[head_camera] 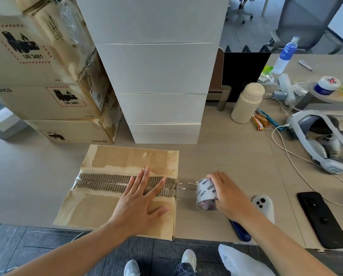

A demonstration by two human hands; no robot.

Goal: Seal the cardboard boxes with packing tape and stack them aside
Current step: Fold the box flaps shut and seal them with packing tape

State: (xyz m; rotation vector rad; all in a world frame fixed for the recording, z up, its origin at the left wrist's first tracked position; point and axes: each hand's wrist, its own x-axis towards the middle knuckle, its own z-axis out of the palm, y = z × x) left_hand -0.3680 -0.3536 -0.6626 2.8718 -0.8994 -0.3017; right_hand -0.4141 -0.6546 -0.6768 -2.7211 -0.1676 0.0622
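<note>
We stand at a pale beige bench (27,176) whose near edge runs above a floor (37,246) of dark grey tiles. A flat, worn cardboard box (107,160) lies at that near edge. Its top paper is torn away along the middle seam, so the corrugation shows, and clear tape lies over the seam.

Our left hand (140,198) lies flat on the box, fingers straight and spread, pressing across the seam near its right end. Our right hand (228,194) curls round the tape roll (205,193), which stands on the bench just beside the box's right edge. A clear strand of tape (186,187) stretches from that edge to the roll.

Behind the box rises a stack of plain white boxes (158,68). To its left is a stack of brown cartons (43,76) with red-dashed warning labels.

To the right of the tape roll a white phone (264,206) and a black phone (321,218) lie on the bench. A dark blue tool (240,231) is partly hidden under our right forearm. Farther back stand a cream bottle (246,102) and a clear water bottle (285,56). A white headset (325,140) rests among loose cables at the right edge.

Beyond the bench a grey office chair (309,22) stands on a lighter floor. A white plastic bag (240,261) hangs below the bench edge beside our feet.
</note>
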